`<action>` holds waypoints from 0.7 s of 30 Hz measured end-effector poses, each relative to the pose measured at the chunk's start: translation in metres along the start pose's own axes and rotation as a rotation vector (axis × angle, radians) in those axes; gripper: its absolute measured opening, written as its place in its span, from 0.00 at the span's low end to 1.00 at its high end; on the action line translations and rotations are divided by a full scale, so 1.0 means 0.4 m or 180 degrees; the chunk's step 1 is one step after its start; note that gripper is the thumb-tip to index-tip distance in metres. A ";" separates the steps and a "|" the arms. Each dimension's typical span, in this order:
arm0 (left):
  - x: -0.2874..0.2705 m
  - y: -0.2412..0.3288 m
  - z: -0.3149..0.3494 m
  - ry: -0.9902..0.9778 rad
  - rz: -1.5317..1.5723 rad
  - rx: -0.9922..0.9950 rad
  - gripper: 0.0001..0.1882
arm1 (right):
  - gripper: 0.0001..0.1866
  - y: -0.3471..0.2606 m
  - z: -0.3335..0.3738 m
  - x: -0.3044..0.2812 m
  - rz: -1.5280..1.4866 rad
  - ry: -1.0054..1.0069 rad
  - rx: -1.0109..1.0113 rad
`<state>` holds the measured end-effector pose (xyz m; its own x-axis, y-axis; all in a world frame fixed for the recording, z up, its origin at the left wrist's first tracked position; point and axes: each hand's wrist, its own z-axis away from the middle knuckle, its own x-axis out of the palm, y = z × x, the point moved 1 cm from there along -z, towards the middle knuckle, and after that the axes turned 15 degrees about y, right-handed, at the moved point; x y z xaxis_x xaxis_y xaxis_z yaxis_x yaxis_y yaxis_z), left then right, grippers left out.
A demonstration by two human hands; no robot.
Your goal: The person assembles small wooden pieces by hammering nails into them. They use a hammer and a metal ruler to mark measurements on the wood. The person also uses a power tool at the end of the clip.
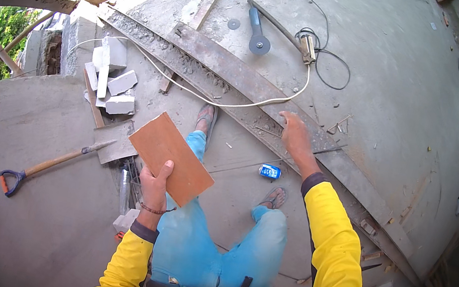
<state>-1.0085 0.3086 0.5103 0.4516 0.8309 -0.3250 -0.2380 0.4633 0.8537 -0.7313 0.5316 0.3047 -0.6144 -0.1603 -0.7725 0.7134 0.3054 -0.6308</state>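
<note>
My left hand [154, 187] grips a flat, reddish-brown rectangular tile [172, 158] by its lower edge, thumb on the upper face. The tile is tilted and held in front of my left leg. My right hand [297, 135] is stretched forward over a long metal beam [250, 90], its fingers curled together. Whatever may be between those fingers is hidden. Thin metal rods [329, 150] show beside the right wrist. A blue can [270, 171] lies on the floor between my feet, below the right hand.
An angle grinder [257, 35] with a cutting disc lies beyond the beam, near a coiled black cable and a socket block [307, 46]. A white cord [229, 106] crosses the beam. Pale block pieces [122, 81] are piled at left, beside a shovel [55, 164].
</note>
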 end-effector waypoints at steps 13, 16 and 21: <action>-0.238 -0.417 -0.898 0.0510 -0.1298 -0.0335 0.22 | 0.30 0.216 -1.083 0.734 0.3478 -0.1728 -0.3681; -0.356 -0.477 -0.882 0.0794 -0.1580 -0.0551 0.23 | 0.31 0.200 -1.142 0.867 0.3588 -0.2514 -0.3983; -0.423 -0.545 -0.866 0.0840 -0.1601 -0.0805 0.24 | 0.19 0.197 -1.147 0.933 0.3355 -0.2491 -0.4154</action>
<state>-1.3310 0.1741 0.2382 0.3414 0.5250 -0.7796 -0.2621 0.8497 0.4574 -1.0591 0.9265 0.0004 0.4060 0.3257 -0.8538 -0.2641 0.9363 0.2316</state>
